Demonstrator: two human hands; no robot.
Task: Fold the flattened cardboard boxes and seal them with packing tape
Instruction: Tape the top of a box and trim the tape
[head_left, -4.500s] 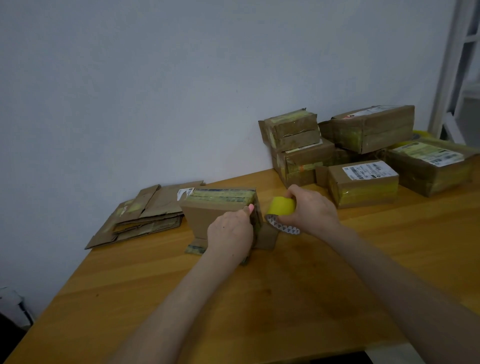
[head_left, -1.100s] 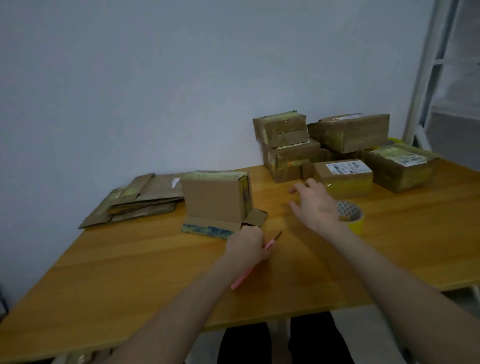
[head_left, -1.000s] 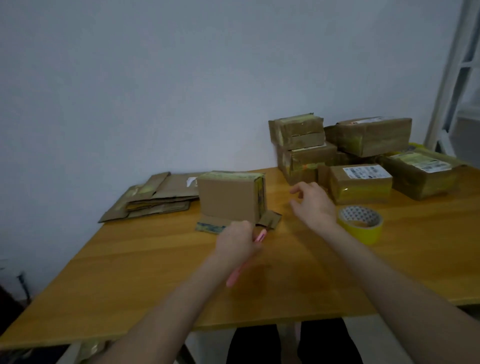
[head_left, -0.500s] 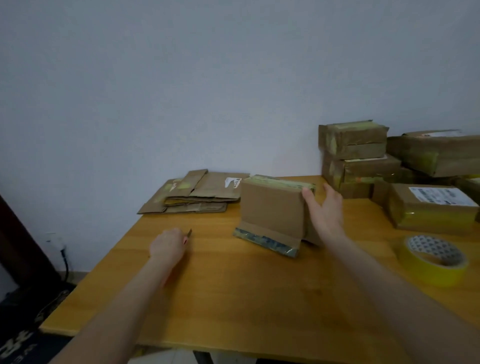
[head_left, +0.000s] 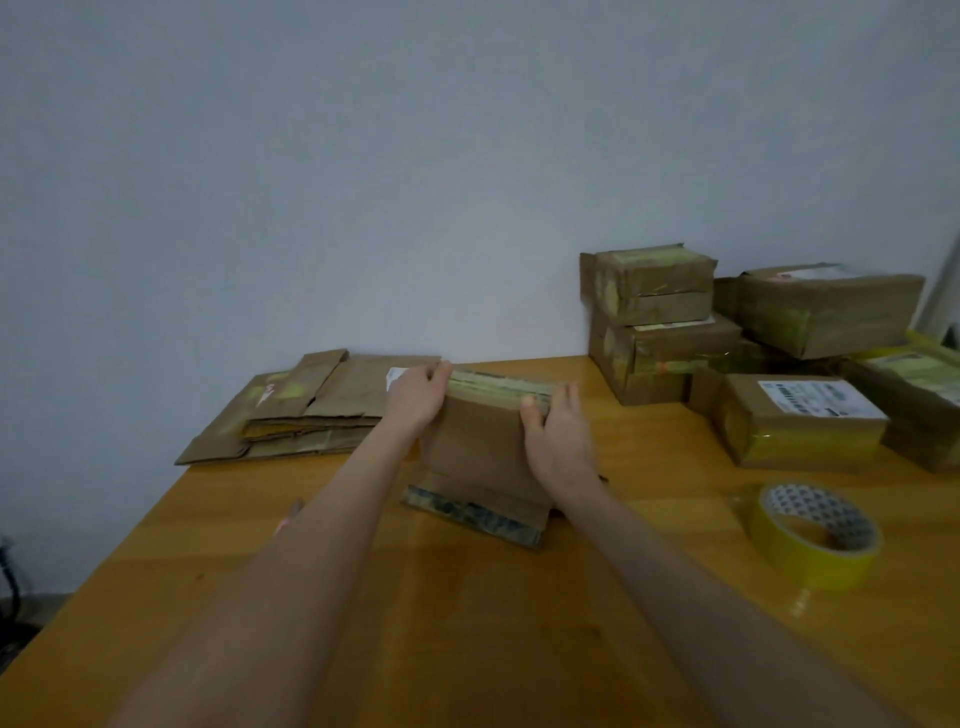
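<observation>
Judging from the head view, the job looks partly done. A heap of sealed boxes (head_left: 654, 291) sits at the far right of the tabletop (head_left: 467, 623) by the wall (head_left: 363, 182), and a stack of flats (head_left: 317, 415) lies unfolded at the far left. Between them, mid-tabletop, stands the box (head_left: 483, 452) in hand. Its upward side carries yellowish tape, but a flap at its foot lies open toward the person. I judge one side closed and the lower one left to fold and tape.

The left hand (head_left: 415, 402) grips the upper left corner, fingers (head_left: 434, 373) curled over the top. The right hand (head_left: 558, 441) clasps the right edge, thumb on the front face.

The box stands on edge, broad face toward the person, taped side up. That face looks near square, so its long axis is hard to call, though the top edge runs left to right along the wall. The tape (head_left: 815, 535) lies flat at near right, apart from both hands.
</observation>
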